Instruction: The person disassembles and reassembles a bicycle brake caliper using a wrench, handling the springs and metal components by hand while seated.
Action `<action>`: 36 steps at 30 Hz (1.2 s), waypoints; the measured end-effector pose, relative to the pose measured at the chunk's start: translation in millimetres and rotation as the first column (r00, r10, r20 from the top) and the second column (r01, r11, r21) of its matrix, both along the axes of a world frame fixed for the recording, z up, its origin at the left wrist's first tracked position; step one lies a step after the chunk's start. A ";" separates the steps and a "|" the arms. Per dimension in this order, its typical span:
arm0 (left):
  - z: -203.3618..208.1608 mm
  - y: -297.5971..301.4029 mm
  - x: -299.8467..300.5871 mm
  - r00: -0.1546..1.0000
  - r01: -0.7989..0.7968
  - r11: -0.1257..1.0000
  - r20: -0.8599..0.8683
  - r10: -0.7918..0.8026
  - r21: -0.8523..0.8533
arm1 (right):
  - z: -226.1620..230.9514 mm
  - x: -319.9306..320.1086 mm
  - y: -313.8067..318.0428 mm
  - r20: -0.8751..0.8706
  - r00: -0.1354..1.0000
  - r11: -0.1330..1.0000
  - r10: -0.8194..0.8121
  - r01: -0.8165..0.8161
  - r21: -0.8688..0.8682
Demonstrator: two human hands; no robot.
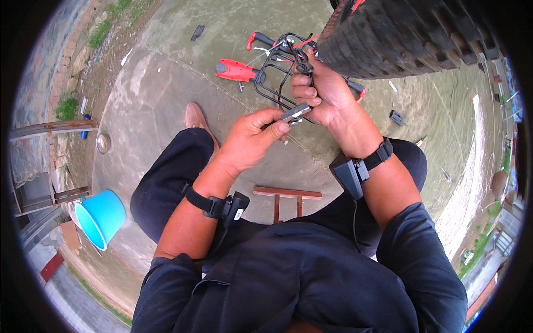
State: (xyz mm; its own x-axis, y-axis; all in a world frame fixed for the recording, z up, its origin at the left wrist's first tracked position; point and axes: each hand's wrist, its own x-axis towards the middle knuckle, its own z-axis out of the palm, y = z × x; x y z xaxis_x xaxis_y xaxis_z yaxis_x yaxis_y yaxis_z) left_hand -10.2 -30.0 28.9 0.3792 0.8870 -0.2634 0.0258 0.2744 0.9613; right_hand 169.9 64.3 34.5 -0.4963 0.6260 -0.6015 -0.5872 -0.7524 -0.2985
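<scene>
Between the thumb and fingers of my left hand (256, 136) is a small dark grey rectangular block (293, 113) with a pale strip and a bit of metal under it; its exact kind cannot be made out. My right hand (331, 99) is closed around a dark metal tool (303, 67) that looks like pliers, its head pointing up and away from me. The lower end of the tool is hidden in my fist. Both hands are close together, above the ground. Just beyond them lies a black tubular rack (265, 75) with handlebar parts and red grips (251, 40).
A large knobby tyre (400, 41) fills the far right. A red-orange plastic piece (236, 70) lies beside the rack. Small black parts (197, 33) (396, 117) are on the concrete. A blue bucket (102, 217) stands at left; a reddish wooden stool (287, 193) is between my legs.
</scene>
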 end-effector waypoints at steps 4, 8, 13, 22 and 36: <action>-5.0 -4.4 2.5 0.997 -0.028 0.999 0.067 0.030 -0.044 | 4.2 -1.6 -0.2 0.029 0.999 1.000 0.013 -0.013 -0.014; -1.2 -4.3 3.5 0.999 -0.029 0.999 0.036 0.030 -0.020 | 3.2 -1.5 0.1 0.036 0.999 0.999 0.012 -0.011 -0.033; -5.2 -4.6 3.5 1.000 -0.029 0.997 0.008 0.029 0.066 | -0.6 1.4 -1.0 -0.029 1.000 1.000 0.005 -0.005 -0.022; 20.3 -3.1 2.9 0.985 -0.017 0.973 -0.164 0.056 0.228 | 0.2 -2.1 -4.6 0.027 1.000 0.999 0.009 -0.008 -0.036; 4.0 -10.6 4.0 0.953 -0.071 0.967 -0.271 0.138 0.244 | 6.2 -14.5 -5.7 0.239 0.963 0.992 -0.122 0.115 0.044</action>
State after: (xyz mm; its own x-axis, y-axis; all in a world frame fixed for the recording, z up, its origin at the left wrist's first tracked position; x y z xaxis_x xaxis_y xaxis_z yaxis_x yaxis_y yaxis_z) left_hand -6.2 -40.6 32.9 0.2207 0.9664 -0.1319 0.2895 0.0642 0.9550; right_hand 155.4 58.6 40.7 -0.2601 0.6911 -0.6744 -0.5795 -0.6704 -0.4635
